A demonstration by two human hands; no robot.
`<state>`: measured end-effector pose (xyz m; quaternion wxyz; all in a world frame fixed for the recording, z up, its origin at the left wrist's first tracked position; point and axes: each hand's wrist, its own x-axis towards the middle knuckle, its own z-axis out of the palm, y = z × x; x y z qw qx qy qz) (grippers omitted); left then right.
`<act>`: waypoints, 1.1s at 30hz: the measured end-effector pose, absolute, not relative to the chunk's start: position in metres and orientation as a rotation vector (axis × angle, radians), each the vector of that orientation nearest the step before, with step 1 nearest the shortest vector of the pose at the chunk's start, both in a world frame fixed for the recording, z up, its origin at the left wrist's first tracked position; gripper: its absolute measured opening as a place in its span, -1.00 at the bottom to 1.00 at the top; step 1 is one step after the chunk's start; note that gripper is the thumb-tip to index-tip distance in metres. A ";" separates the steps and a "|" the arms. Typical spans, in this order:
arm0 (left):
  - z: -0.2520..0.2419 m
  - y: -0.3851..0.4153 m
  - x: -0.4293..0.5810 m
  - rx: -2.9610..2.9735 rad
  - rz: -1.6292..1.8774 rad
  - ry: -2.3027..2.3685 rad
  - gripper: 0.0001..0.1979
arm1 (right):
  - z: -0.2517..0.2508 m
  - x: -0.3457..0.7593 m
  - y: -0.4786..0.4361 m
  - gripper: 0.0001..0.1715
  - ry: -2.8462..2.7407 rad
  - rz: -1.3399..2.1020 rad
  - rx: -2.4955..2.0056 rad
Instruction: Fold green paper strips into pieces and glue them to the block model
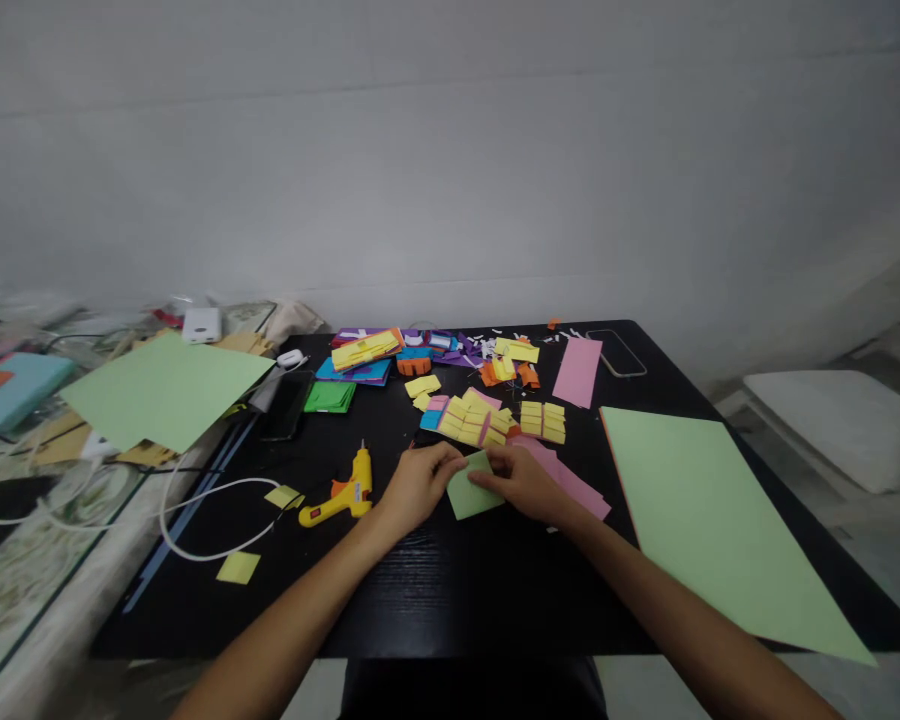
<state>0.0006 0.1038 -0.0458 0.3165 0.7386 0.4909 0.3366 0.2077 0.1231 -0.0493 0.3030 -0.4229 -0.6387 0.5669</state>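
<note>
At the near middle of the black table (pixel 420 600), the left hand (pixel 418 487) and the right hand (pixel 526 482) hold one small light green paper piece (pixel 471 499) between them: the left grip pinches its upper left edge between thumb and fingers, and the right grip pinches its right side, the thumb lying across the face. To the left lies one yellow hot glue gun (pixel 359 487), nozzle pointing away, with a red patch (pixel 315 514) on its handle; any lettering there is too small to read. Beside a white cable (pixel 217 489), one yellow-green slip (pixel 238 568) lies alone, and some folded yellow-green paper (pixel 284 497) sits near the gun's handle. Beyond the hands are two yellow panels of small folded pieces, a larger panel (pixel 469 416) with pink and blue parts and a smaller panel (pixel 543 422); their pieces blur too much to count. Overlapping pink strips (pixel 576 487) lie beside the right hand, and one pink sheet (pixel 578 372) farther back. Two large light green sheets flank everything, a right sheet (pixel 720 520) and a left sheet (pixel 166 385). One black phone (pixel 286 406) lies beside a green paper stack (pixel 330 398).
</note>
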 end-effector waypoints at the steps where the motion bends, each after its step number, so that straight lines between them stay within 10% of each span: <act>1: -0.051 0.101 0.002 1.948 0.883 1.278 -0.75 | -0.054 0.209 0.121 -0.47 -1.692 1.543 -1.129; 33: -0.073 0.094 -0.003 2.064 1.136 1.367 -0.88 | -0.084 0.222 0.102 -0.15 -1.367 1.760 -1.054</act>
